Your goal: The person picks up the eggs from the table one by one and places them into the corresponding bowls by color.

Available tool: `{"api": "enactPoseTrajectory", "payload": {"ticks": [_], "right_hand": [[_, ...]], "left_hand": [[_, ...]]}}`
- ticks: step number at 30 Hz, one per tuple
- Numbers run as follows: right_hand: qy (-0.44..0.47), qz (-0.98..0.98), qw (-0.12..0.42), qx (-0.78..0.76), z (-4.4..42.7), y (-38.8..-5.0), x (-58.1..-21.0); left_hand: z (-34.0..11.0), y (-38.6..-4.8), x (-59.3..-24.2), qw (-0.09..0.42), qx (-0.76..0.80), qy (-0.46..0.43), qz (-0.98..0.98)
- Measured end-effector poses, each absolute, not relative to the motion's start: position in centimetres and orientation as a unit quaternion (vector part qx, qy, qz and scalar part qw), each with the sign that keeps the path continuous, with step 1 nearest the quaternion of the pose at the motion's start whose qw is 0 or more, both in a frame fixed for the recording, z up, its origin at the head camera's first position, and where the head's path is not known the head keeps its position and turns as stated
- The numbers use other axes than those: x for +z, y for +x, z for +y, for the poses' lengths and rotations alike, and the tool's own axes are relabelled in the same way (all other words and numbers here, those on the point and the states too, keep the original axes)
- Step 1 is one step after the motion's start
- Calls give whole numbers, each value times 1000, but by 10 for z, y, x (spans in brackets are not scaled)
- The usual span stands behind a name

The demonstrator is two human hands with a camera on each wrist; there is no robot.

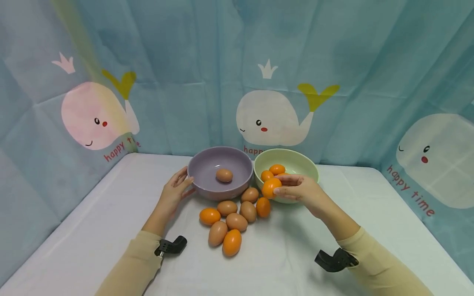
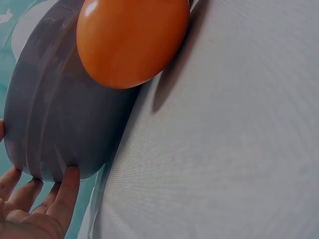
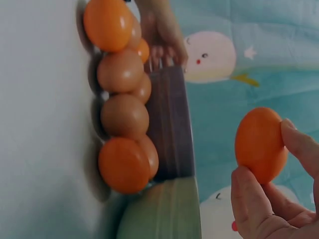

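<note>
My left hand rests against the left side of a purple bowl, fingertips touching its outer wall and thumb by the rim. One brown egg lies inside that bowl. Between the thumb and fingers of my right hand is an orange egg, pinched above the front of a green bowl. Orange eggs lie in the green bowl, partly hidden by the hand. Before the bowls, brown eggs and orange eggs are grouped on the table.
A white cloth covers the table. Behind it hangs a blue curtain printed with whales. The two bowls stand side by side near the table's back edge. Black wrist mounts are on both sleeves.
</note>
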State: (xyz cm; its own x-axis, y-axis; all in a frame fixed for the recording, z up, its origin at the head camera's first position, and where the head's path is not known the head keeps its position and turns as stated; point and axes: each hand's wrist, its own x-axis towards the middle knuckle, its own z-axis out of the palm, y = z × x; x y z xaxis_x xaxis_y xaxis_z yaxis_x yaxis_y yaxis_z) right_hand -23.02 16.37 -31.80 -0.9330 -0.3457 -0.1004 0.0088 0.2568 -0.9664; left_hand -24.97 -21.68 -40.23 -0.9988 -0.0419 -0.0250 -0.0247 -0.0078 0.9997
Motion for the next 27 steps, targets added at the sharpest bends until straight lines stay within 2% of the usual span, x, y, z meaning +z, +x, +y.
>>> {"api": "enactPoseTrajectory", "payload": {"ticks": [17,27], "right_hand": [[-48,820,92,-564,165,-281,-313],[-22,819,85,-567,157,-308,-316]], "left_hand": [[-218,-248,-402,6,-710,17,-704],[-217,-247,-401,6,-706,17,-708]]}}
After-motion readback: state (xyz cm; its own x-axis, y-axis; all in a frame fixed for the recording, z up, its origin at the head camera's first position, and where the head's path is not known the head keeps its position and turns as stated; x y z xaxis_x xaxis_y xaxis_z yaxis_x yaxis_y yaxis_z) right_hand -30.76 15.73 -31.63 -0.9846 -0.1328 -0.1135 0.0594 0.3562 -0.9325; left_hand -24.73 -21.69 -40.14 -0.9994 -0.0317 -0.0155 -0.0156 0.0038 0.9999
